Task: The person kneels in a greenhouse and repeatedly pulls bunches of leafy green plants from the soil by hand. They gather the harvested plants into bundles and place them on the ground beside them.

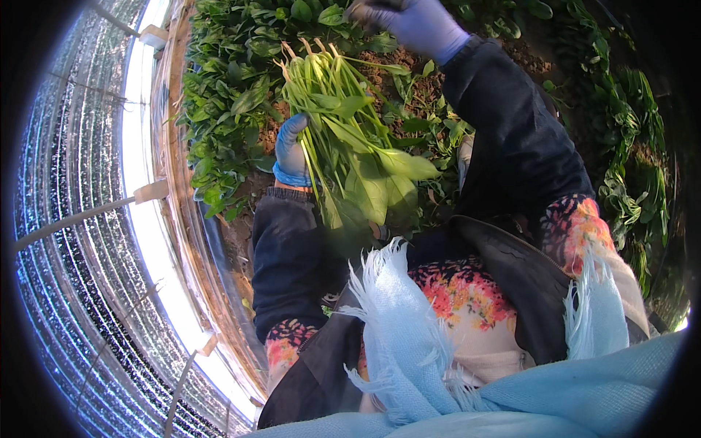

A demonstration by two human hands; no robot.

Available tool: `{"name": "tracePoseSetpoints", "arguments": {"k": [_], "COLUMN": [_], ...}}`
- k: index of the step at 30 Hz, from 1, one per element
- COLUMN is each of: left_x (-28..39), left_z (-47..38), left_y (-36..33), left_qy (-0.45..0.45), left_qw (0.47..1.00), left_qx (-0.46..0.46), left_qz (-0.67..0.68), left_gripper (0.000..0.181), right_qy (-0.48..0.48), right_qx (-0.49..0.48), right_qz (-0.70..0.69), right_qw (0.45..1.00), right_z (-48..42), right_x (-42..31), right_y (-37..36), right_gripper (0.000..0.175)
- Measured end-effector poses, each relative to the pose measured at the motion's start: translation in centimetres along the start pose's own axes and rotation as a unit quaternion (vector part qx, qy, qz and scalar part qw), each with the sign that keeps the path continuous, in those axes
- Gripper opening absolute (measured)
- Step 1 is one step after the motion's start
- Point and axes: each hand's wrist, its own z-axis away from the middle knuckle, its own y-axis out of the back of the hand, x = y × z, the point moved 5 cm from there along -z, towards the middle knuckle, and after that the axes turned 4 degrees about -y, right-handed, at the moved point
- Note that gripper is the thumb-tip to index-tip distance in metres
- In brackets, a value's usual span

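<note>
My left hand (291, 149), in a blue glove, is closed around a bunch of leafy greens that looks like spinach (350, 120). Pale pinkish root ends point away from me, and the broad leaves hang back toward my lap. At the top edge, my right hand (424, 27) wears a bluish-purple glove. Its fingers are blurred and partly cut off by the frame, with something dark around them, so whether they hold anything is unclear. Below that hand lies brown soil (405, 59) with scattered low plants.
Dense growing greens (230, 98) fill the bed ahead and to the left. Along the right lie rows of bunched greens (630, 159). A clear plastic sheet wall (76, 219) with curved poles runs down the left side. A light blue fringed scarf (405, 328) hangs before me.
</note>
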Motion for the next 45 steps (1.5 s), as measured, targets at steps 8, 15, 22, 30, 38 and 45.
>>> {"name": "tracePoseSetpoints", "arguments": {"k": [8, 15, 22, 30, 38, 45], "left_x": [-0.3, -1.2, -1.8, -1.3, -1.6, -2.5], "left_z": [0.2, 0.2, 0.3, 0.4, 0.4, -0.1], "left_y": [-1.0, 0.1, 1.6, -1.3, 0.3, 1.6], "left_qy": [0.033, 0.057, 0.089, 0.095, 0.116, 0.141], "left_qw": [0.999, 0.985, 0.986, 0.994, 0.993, 0.99], "left_qx": [0.024, 0.102, 0.09, -0.045, 0.011, -0.01], "left_qz": [-0.024, -0.129, -0.11, 0.028, -0.015, -0.004], "left_gripper": [0.053, 0.043, 0.052, 0.055, 0.062, 0.056], "right_qy": [0.236, 0.037, -0.208, -0.162, 0.171, -0.067], "right_qx": [-0.029, -0.118, -0.135, -0.011, -0.137, -0.238], "right_qz": [0.282, 0.273, -0.067, 0.406, 0.371, 0.128], "right_qw": [0.929, 0.954, 0.966, 0.9, 0.902, 0.96], "right_z": [3.8, 5.0, 3.3, -0.6, 2.8, 3.0], "right_x": [-3.2, 1.7, 4.2, -1.2, 0.3, 3.6], "right_y": [-2.8, -6.3, -4.8, 5.5, -3.0, -4.7], "right_gripper": [0.027, 0.032, 0.02, 0.029, 0.034, 0.024]}}
